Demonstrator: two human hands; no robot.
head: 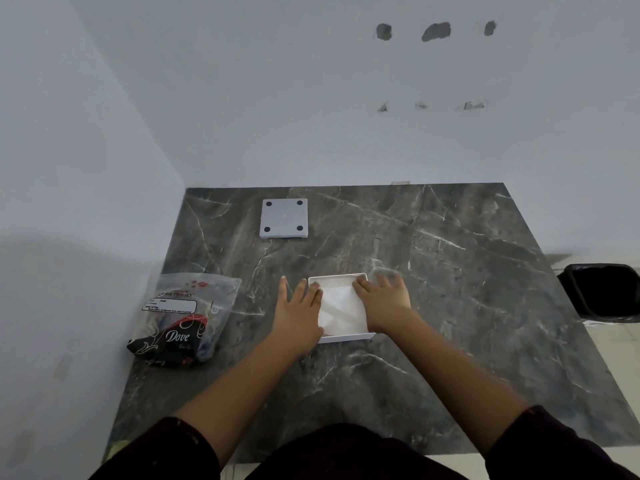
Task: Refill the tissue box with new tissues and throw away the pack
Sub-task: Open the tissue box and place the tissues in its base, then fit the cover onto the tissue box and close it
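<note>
Prob. a home: marble counter (450,271), patched wall (435,31), bin (602,289).

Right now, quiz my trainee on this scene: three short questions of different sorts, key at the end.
1. True or false: the lid is on the box.
2. The pack lies on which side of the box: A) left B) right C) behind?
3. Fill in: both hands press on the ___ in the box.

Key:
1. False. The lid lies apart, farther back on the table, underside up.
2. A. The bin is on the right.
3. Tissues; the left hand and right hand rest flat on them.
</note>
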